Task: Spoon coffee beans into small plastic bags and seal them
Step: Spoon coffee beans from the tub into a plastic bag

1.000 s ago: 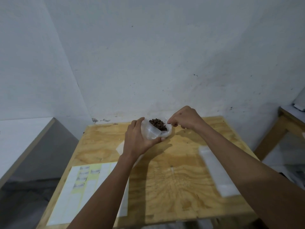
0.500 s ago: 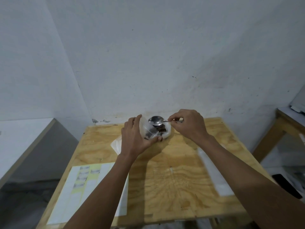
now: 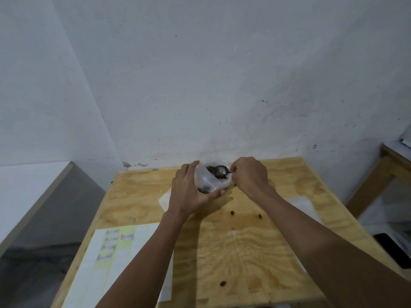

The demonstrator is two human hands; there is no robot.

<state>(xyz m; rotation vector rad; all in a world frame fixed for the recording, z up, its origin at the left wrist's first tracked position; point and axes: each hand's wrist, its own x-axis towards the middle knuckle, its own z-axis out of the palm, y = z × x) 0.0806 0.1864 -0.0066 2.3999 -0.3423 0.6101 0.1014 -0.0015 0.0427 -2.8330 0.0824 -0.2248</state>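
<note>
My left hand (image 3: 189, 190) grips a small clear plastic bag (image 3: 205, 182) with a few dark beans in its bottom. It holds the bag against a white container of coffee beans (image 3: 216, 173) at the far side of the wooden table (image 3: 240, 245). My right hand (image 3: 250, 175) pinches the handle of a metal spoon (image 3: 222, 168), whose bowl lies over the beans in the container. Three loose beans lie on the table: a near-centre bean (image 3: 232, 212), another to its right (image 3: 259, 216) and one close to the front edge (image 3: 223, 283).
A white and yellow label sheet (image 3: 106, 258) lies at the table's front left. A flat white plastic piece (image 3: 304, 205) lies to the right, partly under my right arm. More white plastic (image 3: 164, 200) shows beneath my left hand. A second wooden table (image 3: 387, 167) stands to the right. The wall is just behind.
The spoon rose out of the container, then dropped back to the beans. Loose beans now lie on the table. My left hand tilted the bag toward the container.
</note>
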